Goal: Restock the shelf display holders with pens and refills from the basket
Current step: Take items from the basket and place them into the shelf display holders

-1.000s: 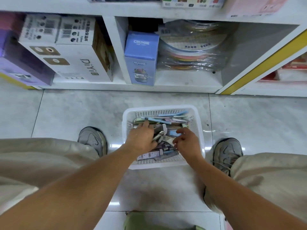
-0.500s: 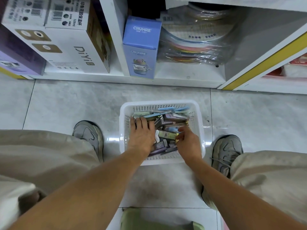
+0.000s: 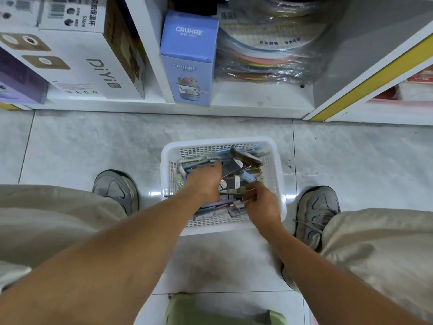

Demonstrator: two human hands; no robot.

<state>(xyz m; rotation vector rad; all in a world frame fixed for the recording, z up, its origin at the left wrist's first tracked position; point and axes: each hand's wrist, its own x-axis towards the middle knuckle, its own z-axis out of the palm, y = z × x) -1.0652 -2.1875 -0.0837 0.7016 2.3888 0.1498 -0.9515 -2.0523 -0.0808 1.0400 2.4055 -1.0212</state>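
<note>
A white mesh basket (image 3: 218,142) stands on the floor between my feet. It holds a loose pile of pen and refill packs (image 3: 244,160) in blue, grey, green and purple. My left hand (image 3: 206,182) lies palm down on the pile's left half, fingers stretched toward the far wall and holding nothing that I can see. My right hand (image 3: 263,204) is at the near right of the basket, its fingers curled and pinching a small clear pen pack (image 3: 236,206). No display holders are in view.
The bottom shelf ahead holds a white DiYi box (image 3: 93,64), a blue CRUHRE box (image 3: 188,59) and wrapped round mats (image 3: 269,57). A yellow-edged shelf unit (image 3: 365,78) angles in at right. My grey shoes (image 3: 117,188) (image 3: 316,207) flank the basket. A green object (image 3: 222,313) lies below.
My left hand has slid farther across the pile toward the basket's far side and the packs have shifted. My right hand has drawn back to the near right and curled onto a pack.
</note>
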